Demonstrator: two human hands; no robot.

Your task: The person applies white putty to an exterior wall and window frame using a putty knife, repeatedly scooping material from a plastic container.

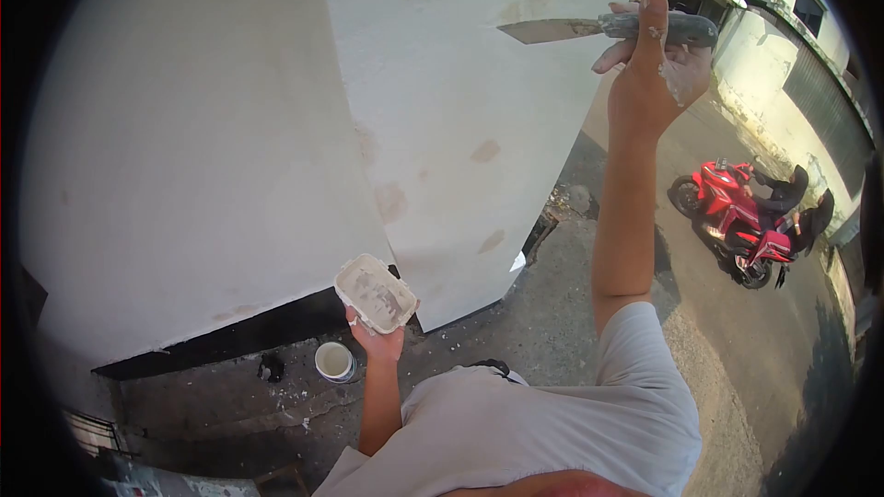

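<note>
Up high, right-hand fingers (635,32) clamped round a putty knife (589,29), long axis level, blade tip pointing left onto the white wall (460,110) at upper centre. Lower centre, left-hand fingers (373,336) closed under a putty tray (375,292), well apart below-left of the blade. Beneath, a small white cup (334,361) on the ground.

Right hand (656,74) grips putty knife (603,29) against white wall (460,83); left hand (378,340) holds putty tray (375,292).

White patched wall corner (442,129), black base band, grey concrete ground (552,313), red motorcycle (737,216) parked in sunlit lane
</note>
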